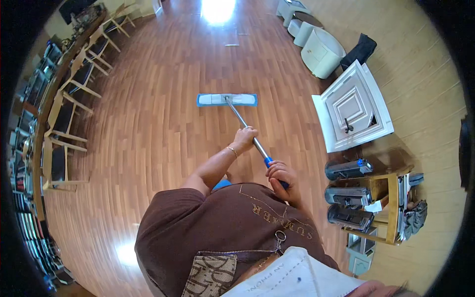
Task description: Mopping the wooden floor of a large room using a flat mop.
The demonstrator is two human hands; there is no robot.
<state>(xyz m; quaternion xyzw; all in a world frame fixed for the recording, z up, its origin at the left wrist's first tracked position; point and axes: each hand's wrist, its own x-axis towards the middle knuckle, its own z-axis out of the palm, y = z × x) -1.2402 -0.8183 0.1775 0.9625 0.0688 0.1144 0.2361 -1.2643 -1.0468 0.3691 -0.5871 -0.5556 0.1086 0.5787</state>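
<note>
Hands on a flat mop [232, 106], both of them. Left hand [244, 139] wrapped tight round the shiny metal pole, partway down. Right hand [280, 174] wrapped tight round the blue grip at the near end, close to the body. Gold bracelet [231, 151] on the left wrist. Brown shirt [222, 222] filling the bottom of the view.

Mop head [226, 99] flat on the wooden floor [163, 123], out in front, blue at the edges and white on top. Pole slanting from the mop head back toward the right hand.

White cabinet door [352, 108] lying on the floor to the right, well apart from the mop. Round white seats [321, 52] further back on that side, with a black bag [360, 49] beside them. Wooden shelf [383, 208] near the right hand, holding three grey machines on their sides. Row of wooden chairs [74, 94] along the left, beside a long table [52, 89] full of small things too blurry to tell. Bright patch of light on the floor far ahead.
</note>
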